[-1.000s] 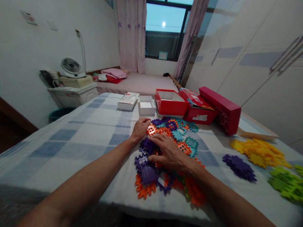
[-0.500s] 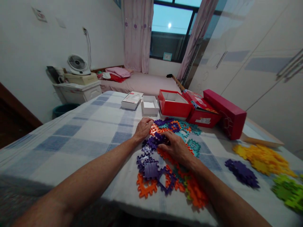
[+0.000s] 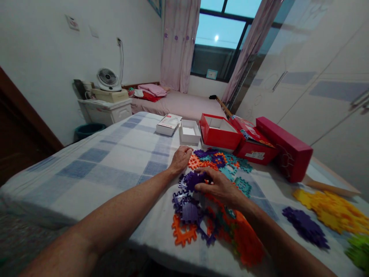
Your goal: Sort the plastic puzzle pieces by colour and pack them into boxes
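My right hand (image 3: pixel 220 186) pinches a purple interlocking plastic tile (image 3: pixel 193 181) between thumb and fingers, over the left side of a mixed pile. My left hand (image 3: pixel 181 158) rests on the cloth at the pile's far left edge, fingers loosely bent beside an orange tile (image 3: pixel 194 162); I see nothing held in it. Teal tiles (image 3: pixel 243 186) lie beyond my right hand. Nearer me are a ridged purple tile (image 3: pixel 190 211) and an orange frame-shaped tile (image 3: pixel 183 231). My right forearm covers part of the pile, and the orange tiles beside it are blurred.
At the right lie a purple stack (image 3: pixel 305 226), yellow tiles (image 3: pixel 331 207) and green tiles (image 3: pixel 359 252). Along the far edge stand a white box (image 3: pixel 168 125), an open white tray (image 3: pixel 190 139), an open red box (image 3: pixel 221 138) and a long red box (image 3: pixel 284 148).
The view has shifted, so the whole scene sits further right and slightly lower. My right hand stays by the purple tile, and my left hand keeps its place at the pile's edge.
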{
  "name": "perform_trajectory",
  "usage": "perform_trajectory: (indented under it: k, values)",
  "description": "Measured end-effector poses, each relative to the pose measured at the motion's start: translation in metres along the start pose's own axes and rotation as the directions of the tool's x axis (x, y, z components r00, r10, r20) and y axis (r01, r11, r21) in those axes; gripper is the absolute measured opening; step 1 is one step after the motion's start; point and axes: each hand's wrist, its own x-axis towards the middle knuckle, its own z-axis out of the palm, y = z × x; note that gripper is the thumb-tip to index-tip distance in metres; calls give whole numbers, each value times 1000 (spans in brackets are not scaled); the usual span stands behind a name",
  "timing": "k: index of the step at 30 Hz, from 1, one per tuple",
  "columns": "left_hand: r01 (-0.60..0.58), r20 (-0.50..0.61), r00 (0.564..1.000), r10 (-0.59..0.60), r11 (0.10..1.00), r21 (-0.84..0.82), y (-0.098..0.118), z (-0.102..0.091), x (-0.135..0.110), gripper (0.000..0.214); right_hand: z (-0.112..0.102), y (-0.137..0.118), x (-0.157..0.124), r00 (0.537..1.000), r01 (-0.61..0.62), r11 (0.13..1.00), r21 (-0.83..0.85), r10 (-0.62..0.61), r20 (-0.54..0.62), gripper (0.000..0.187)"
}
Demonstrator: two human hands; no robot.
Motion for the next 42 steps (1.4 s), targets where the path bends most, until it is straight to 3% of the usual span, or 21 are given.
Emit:
perform_trajectory:
  k: [3,6,10,13,17,25,28,31,34,37,40,42]
  values:
    - [10,-6,1000,-10,1000,-15,-1,0,1,28,11,-5,8,995,62,977,-206,-46,84,24]
    - [-12,0,1000,12,1000,-11,-2,1,2,28,16,-3,18,990,116,947,-299,-86,111,25]
    - [-10,-13,1000,9,1000,-15,-2,1,3,28,13,-3,27,976,193,912,-363,-139,170,46]
    - [6,-29,1000,-7,1000,-24,-3,1,3,30,9,-6,32,975,171,902,-397,-96,203,63]
    - [-3,-31,1000,2,999,-32,-4,2,3,29,7,-8,40,972,142,892,-428,-44,231,58]
    - [-6,-25,1000,6,1000,-11,-3,0,4,30,11,-3,35,985,110,991,-72,-100,138,29]
    - [10,-3,1000,-10,1000,-4,-1,-2,3,31,7,-1,33,996,84,994,65,-84,6,25]
    - [22,14,1000,-22,1000,1,0,-4,1,35,-18,-1,24,983,71,982,175,-39,-178,28]
    - [10,49,999,-11,1000,9,-2,-6,1,40,-62,2,-8,914,44,985,168,29,-406,31]
    - [7,77,997,-8,1000,15,-4,-7,1,43,-100,14,-65,792,-96,990,105,140,-595,36]
    - [14,86,996,-16,999,31,-3,-8,-1,45,-115,36,-130,646,-325,942,87,289,-707,38]
    - [5,97,995,-11,998,63,-2,-9,-1,45,-111,51,-163,601,-420,900,118,374,-707,37]
